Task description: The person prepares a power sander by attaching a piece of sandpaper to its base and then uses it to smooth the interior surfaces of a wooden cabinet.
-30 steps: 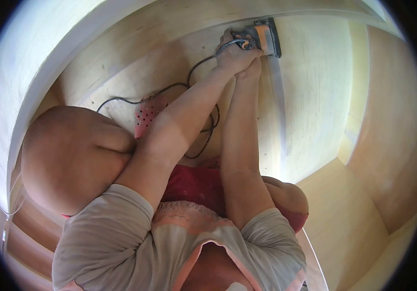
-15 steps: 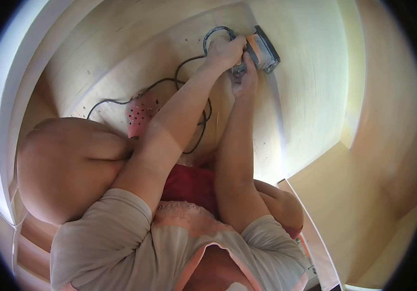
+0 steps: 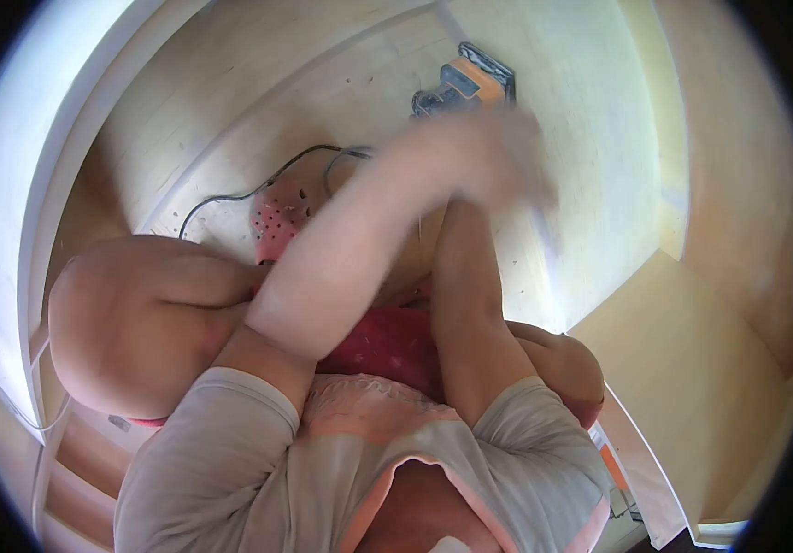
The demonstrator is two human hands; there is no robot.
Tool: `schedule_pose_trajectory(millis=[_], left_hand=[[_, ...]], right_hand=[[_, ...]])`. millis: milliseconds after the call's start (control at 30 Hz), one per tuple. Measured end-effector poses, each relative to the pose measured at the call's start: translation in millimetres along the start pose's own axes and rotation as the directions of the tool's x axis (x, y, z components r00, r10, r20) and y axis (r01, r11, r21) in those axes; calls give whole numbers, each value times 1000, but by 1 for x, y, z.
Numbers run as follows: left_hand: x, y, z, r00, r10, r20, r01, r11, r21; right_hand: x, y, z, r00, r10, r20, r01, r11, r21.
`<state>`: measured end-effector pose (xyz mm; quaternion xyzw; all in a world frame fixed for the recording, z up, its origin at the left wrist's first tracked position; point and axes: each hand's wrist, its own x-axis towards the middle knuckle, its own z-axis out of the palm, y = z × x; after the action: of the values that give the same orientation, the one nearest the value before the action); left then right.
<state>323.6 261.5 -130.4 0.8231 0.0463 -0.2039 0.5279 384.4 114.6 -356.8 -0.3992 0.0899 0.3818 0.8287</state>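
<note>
An orange-and-black electric sander [image 3: 481,85] rests with its pad against the pale wooden panel, just beyond my hands. My left hand [image 3: 498,157] is smeared by motion and crosses in front of my right wrist, below the sander. Its fingers cannot be made out. The right forearm [image 3: 470,267] rises toward the sander, but my left hand covers the right hand, so whether it holds the sander is hidden. Part of the black power cord [image 3: 272,182] loops out on the left, behind my left forearm.
A red perforated clog [image 3: 278,219] is on my foot, close to the cord. Curved pale panels [image 3: 590,138] surround me, with a white edge [image 3: 55,175] on the left. A flat wooden board [image 3: 682,369] lies at the right, near my knee.
My left hand has come off the sander's cord end and swung right and down, across my right hand. The sander appears slightly further left and higher.
</note>
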Motion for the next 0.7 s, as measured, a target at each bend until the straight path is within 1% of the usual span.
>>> schedule_pose_trajectory(millis=[33,67,100,133,167,200,233,267,300,367,400,467,500,567,600,633,667,700], left_hand=[[7,-12,-9,973,-171,-154,149,978,-146],[22,-32,-22,893,-349,-285,259,915,-310],[39,-69,-11,889,-343,-303,249,918,-309],[64,-116,14,882,-377,-284,238,875,-423],[77,-142,26,876,-407,-258,221,814,-537],[75,-139,27,870,-414,-267,220,811,-543],[70,-130,37,893,-428,-142,147,573,-806],[65,-124,46,918,-397,-8,100,251,-963],[65,-126,48,916,-402,2,111,250,-962],[68,-132,51,927,-354,-126,-75,155,-985],[67,-131,52,931,-341,-131,-77,169,-983],[66,-137,47,918,-358,-169,-100,205,-974],[67,-139,43,925,-347,-153,-71,237,-969],[70,-146,44,856,-439,-274,-120,348,-930],[72,-155,45,866,-426,-262,-88,385,-919],[74,-161,40,843,-449,-296,-80,440,-894],[79,-169,34,819,-466,-336,-74,494,-866],[79,-168,30,835,-446,-324,-50,523,-851]], right_hand=[[3,0,3,999,-15,44,16,1000,-23],[4,6,-4,987,-95,133,109,988,-107],[7,20,-16,920,-272,283,338,915,-218],[2,-11,25,990,50,130,-53,998,22],[0,-23,32,988,59,144,-61,998,13],[1,-34,32,985,135,109,-125,988,-93],[-5,-42,45,977,203,61,-188,963,-191],[-13,-50,58,993,83,81,-50,937,-345],[-14,-49,55,994,86,73,-56,939,-338],[-5,-54,48,996,93,7,-74,842,-535],[-5,-58,45,997,76,14,-57,845,-531],[2,-59,41,964,261,-45,-227,728,-647],[3,-57,45,971,236,-47,-214,756,-619],[1,-56,59,947,285,-145,-272,480,-834],[2,-53,63,954,263,-145,-267,524,-809],[6,-53,71,952,272,-142,-224,299,-928],[11,-51,78,948,280,-150,-171,50,-984],[14,-42,78,955,253,-154,-182,90,-979]])
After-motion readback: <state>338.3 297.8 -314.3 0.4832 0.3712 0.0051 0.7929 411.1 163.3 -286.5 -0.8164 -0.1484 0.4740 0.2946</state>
